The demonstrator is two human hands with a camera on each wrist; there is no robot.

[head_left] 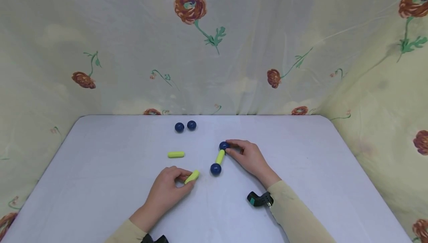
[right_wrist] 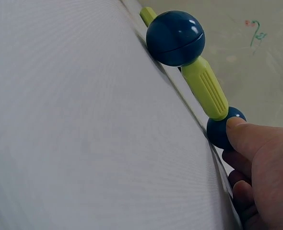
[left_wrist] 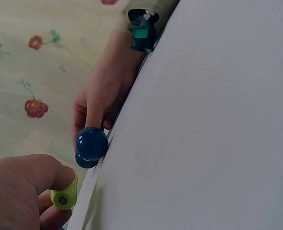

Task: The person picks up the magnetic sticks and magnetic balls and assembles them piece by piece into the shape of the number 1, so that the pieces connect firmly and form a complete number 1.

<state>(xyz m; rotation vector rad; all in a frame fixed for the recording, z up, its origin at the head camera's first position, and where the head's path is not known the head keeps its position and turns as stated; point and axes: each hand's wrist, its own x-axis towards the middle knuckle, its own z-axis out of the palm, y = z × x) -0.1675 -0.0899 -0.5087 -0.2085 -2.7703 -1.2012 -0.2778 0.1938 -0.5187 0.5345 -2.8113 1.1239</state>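
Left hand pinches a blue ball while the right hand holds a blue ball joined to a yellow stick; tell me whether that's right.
The right hand does hold a blue ball joined to a yellow stick, but the left hand pinches another stick, not a ball; the left wrist view shows it.

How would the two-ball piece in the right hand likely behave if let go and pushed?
The two-ball piece would probably roll sideways, having a round blue ball at each end. Its straight yellow-green rod suggests stiffness. Glossy highlights on the balls hint at a slippery grip.
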